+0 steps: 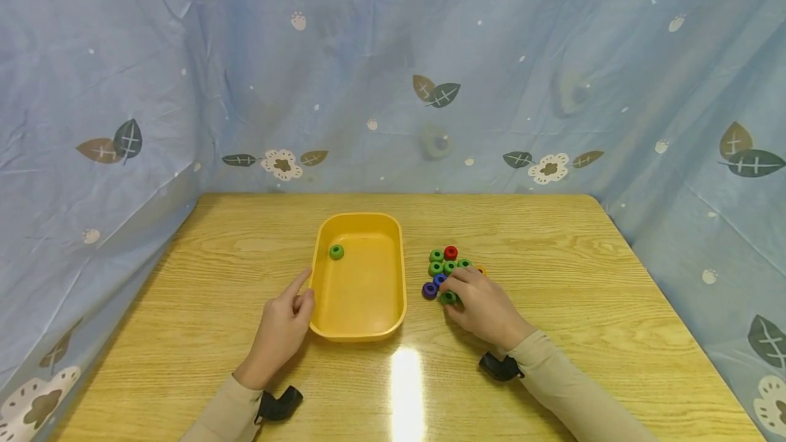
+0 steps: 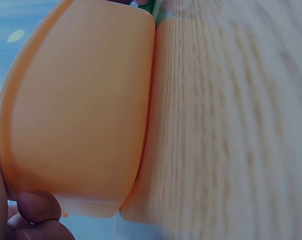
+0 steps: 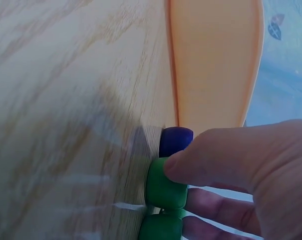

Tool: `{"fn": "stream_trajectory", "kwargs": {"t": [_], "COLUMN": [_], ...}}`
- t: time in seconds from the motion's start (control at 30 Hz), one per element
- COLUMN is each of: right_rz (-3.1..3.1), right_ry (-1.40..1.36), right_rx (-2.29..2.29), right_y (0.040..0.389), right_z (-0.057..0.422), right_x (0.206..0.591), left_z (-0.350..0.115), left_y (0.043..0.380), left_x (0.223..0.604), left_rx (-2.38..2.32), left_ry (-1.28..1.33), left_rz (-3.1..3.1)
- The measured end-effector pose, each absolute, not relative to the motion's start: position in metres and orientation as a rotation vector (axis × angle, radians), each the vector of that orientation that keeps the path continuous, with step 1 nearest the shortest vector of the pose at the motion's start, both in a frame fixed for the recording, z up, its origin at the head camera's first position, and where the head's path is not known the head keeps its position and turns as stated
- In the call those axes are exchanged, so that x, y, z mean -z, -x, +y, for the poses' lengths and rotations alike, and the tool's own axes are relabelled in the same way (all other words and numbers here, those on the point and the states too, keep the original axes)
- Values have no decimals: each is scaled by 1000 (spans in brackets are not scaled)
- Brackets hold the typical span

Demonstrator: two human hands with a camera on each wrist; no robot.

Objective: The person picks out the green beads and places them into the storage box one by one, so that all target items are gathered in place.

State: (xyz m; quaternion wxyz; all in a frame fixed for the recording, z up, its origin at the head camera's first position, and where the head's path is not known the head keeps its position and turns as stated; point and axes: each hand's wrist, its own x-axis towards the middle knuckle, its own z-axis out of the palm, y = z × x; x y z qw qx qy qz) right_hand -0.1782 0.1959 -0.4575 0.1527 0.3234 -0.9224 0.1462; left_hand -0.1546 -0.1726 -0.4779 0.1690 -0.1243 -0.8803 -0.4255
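A yellow tray (image 1: 359, 333) stands on the table with one green bead (image 1: 336, 252) inside. Against its left rim lies my left hand (image 1: 284, 326), index finger extended and touching the edge, other fingers bent. In the left wrist view the fingertips (image 2: 39, 206) meet the tray's outer wall (image 2: 80, 110). To the right of the tray is a cluster of ring-shaped beads, where my right hand (image 1: 485, 305) pinches a green bead (image 3: 166, 184) at the near side. A purple bead (image 1: 430, 290), a blue bead (image 1: 440, 280) and a red bead (image 1: 451, 252) lie close by.
Several green beads (image 1: 436, 269) sit in the cluster, and a yellow-orange bead (image 1: 482, 270) shows partly behind the right hand. A patterned blue curtain (image 1: 393, 87) hangs behind and beside the wooden table (image 1: 245, 251). Dark wrist devices (image 1: 279, 404) are on both wrists.
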Motion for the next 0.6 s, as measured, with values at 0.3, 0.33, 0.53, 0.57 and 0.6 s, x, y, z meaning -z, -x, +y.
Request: {"fn": "stream_trajectory", "kwargs": {"t": [0.3,0.33,0.53,0.57,0.6], "right_rz": [-2611,-2609,-2613,-2611,-2607], "right_ry": [-962,-963,-960,-960,-959], "right_rx": [-419,-419,-425,-427,-430], "right_y": [180,181,180,180,180], "right_z": [197,197,196,196,196], "right_x": [460,460,461,461,460], "left_z": [-172,-172,-172,-172,-172], "left_y": [154,153,153,153,153], "left_x": [476,476,476,476,475], "left_rx": [1209,1212,1218,1216,1214], "left_ry": [346,346,350,353,357], "left_rz": [-2505,-2506,-2510,-2508,-2506]}}
